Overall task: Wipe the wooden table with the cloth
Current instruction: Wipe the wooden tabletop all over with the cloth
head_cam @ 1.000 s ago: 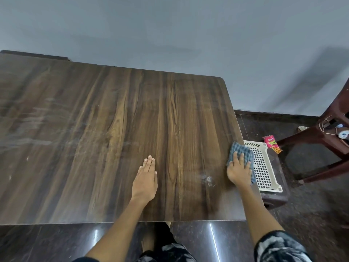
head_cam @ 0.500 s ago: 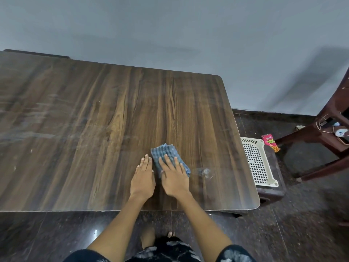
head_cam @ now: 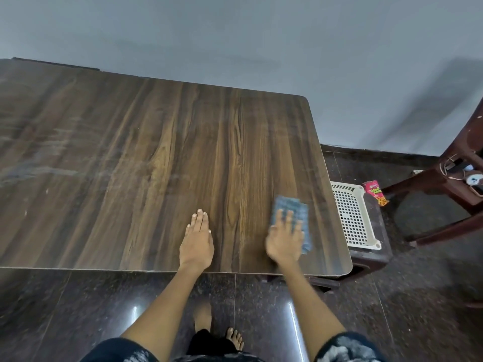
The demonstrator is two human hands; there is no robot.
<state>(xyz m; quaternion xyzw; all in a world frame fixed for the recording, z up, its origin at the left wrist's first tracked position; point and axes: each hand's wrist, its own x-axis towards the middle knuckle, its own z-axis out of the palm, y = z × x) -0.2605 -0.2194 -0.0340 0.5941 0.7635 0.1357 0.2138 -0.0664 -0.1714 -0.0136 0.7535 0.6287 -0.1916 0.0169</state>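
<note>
Our right hand (head_cam: 285, 239), fingers spread, presses the cloth (head_cam: 292, 218) flat beneath it to scrub the surface (head_cam: 130, 165); our left hand (head_cam: 196, 241) rests flat alongside, fingers together, seemingly bracing us.

Only print in view is on the red snack packet (head_cam: 375, 192), on the floor right of the table, just beyond the white basket (head_cam: 351, 218). Yellow-green lettering there, too small and blurred to read. Nothing else carries text.

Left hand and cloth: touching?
Apart. The head view shows the left hand flat on the table, bare wood between it and the cloth under the right hand.
</note>
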